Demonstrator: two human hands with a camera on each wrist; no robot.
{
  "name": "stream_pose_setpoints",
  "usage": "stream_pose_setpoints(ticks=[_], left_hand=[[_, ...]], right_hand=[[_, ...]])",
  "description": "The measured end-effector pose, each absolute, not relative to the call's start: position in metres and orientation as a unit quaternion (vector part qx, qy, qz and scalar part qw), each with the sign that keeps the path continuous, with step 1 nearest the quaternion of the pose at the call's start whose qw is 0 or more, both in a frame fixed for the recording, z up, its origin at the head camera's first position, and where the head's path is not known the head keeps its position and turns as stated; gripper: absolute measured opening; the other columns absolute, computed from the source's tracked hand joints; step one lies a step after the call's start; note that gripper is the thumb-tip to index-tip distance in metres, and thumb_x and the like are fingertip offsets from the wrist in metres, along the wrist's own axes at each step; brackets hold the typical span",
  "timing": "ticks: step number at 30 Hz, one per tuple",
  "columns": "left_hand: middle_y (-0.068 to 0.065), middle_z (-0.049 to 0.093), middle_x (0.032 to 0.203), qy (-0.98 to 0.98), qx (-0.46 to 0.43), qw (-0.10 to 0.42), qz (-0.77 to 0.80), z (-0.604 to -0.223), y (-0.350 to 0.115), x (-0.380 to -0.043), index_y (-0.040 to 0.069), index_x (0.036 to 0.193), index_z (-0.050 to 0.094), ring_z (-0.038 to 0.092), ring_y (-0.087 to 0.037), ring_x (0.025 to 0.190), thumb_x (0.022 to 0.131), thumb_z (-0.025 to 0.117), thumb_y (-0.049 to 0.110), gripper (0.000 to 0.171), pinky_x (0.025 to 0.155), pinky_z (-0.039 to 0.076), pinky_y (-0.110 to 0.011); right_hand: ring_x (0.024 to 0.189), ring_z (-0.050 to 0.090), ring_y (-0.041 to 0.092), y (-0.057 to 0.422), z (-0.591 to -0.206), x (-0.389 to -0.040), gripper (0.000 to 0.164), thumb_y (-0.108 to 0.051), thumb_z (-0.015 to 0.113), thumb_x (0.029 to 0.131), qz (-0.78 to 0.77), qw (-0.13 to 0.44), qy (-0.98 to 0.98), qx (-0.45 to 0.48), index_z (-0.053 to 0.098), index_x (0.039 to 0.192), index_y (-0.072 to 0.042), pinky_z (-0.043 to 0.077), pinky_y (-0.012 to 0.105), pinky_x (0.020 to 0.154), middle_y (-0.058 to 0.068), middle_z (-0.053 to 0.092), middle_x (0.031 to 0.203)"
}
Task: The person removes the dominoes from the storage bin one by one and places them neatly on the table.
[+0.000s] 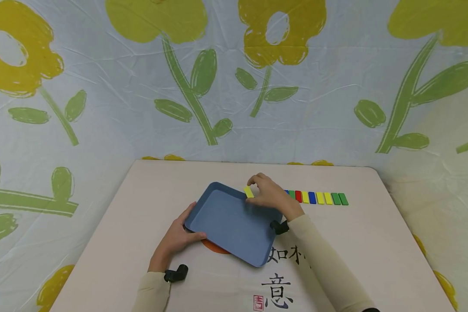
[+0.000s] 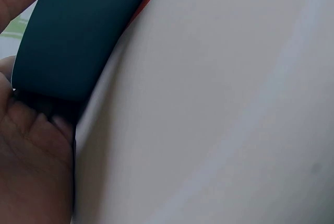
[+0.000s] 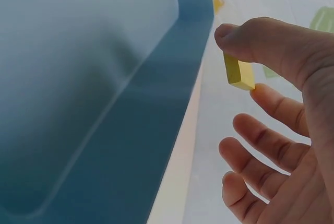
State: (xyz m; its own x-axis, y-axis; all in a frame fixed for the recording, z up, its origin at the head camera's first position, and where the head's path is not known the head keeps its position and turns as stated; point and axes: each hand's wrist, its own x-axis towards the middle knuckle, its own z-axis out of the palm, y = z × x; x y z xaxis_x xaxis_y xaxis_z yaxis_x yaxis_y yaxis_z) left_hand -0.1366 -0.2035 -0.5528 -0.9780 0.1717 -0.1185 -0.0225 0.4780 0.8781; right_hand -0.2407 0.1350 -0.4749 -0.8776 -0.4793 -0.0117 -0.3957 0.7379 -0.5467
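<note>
My left hand (image 1: 178,236) grips the left corner of a blue rectangular tray (image 1: 226,219), thumb over the near rim. The tray is held at a slant over the table, its bare inside showing. In the left wrist view, the dark outer wall of the tray (image 2: 78,36) sits against the palm. Between thumb and index finger, my right hand (image 1: 271,195) pinches a small yellow domino-like block (image 1: 248,192) at the tray's far rim. Seen from the right wrist, the yellow block (image 3: 239,72) is just beyond the rim, with the other fingers spread loosely.
A row of coloured blocks (image 1: 312,198), blue, green, red and yellow, lies to the right behind the right hand, which hides its left end. Black characters (image 1: 277,291) and a partly covered orange shape (image 1: 215,247) mark the pale tabletop (image 1: 113,260). Flowered cloth (image 1: 316,99) hangs around it.
</note>
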Motion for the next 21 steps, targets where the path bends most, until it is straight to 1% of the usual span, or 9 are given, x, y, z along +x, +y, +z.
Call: stream_pose_setpoints(ticks=[5, 13, 16, 18, 21], left_hand=[[-0.007, 0.027, 0.17, 0.854, 0.045, 0.094, 0.51, -0.553, -0.203, -0.137, 0.032, 0.165, 0.025, 0.025, -0.036, 0.157, 0.075, 0.093, 0.036, 0.112, 0.122, 0.026, -0.064], [-0.008, 0.026, 0.17, 0.854, 0.047, 0.094, 0.509, -0.554, -0.204, -0.136, 0.032, 0.165, 0.025, 0.025, -0.037, 0.157, 0.075, 0.093, 0.035, 0.112, 0.121, 0.027, -0.064], [-0.009, 0.026, 0.17, 0.855, 0.046, 0.093, 0.508, -0.553, -0.204, -0.136, 0.031, 0.165, 0.025, 0.025, -0.037, 0.156, 0.075, 0.093, 0.035, 0.112, 0.121, 0.027, -0.064], [-0.009, 0.026, 0.17, 0.856, 0.046, 0.093, 0.507, -0.553, -0.204, -0.136, 0.03, 0.165, 0.025, 0.025, -0.037, 0.156, 0.075, 0.093, 0.035, 0.113, 0.121, 0.027, -0.064], [-0.008, 0.027, 0.17, 0.857, 0.046, 0.093, 0.505, -0.551, -0.204, -0.135, 0.03, 0.165, 0.025, 0.025, -0.037, 0.156, 0.075, 0.092, 0.036, 0.113, 0.121, 0.027, -0.064]], right_hand=[[0.126, 0.057, 0.033, 0.147, -0.471, -0.24, 0.05, -0.031, 0.083, 0.086, -0.277, 0.075, 0.933, -0.219, 0.063, 0.126, -0.007, 0.052, 0.051, 0.105, 0.015, 0.056, 0.137], [0.125, 0.057, 0.033, 0.166, -0.467, -0.238, 0.052, -0.033, 0.083, 0.086, -0.276, 0.076, 0.937, -0.198, 0.063, 0.127, -0.007, 0.052, 0.051, 0.104, 0.015, 0.055, 0.138], [0.124, 0.058, 0.035, 0.173, -0.467, -0.238, 0.051, -0.031, 0.082, 0.087, -0.276, 0.072, 0.938, -0.198, 0.062, 0.127, -0.006, 0.052, 0.052, 0.103, 0.017, 0.056, 0.137], [0.123, 0.058, 0.036, 0.178, -0.467, -0.239, 0.05, -0.03, 0.082, 0.087, -0.277, 0.068, 0.938, -0.198, 0.062, 0.126, -0.005, 0.052, 0.052, 0.101, 0.018, 0.056, 0.136], [0.114, 0.061, 0.036, 0.184, -0.468, -0.239, 0.049, -0.027, 0.082, 0.088, -0.283, 0.064, 0.936, -0.2, 0.062, 0.125, -0.003, 0.055, 0.05, 0.095, 0.019, 0.056, 0.134]])
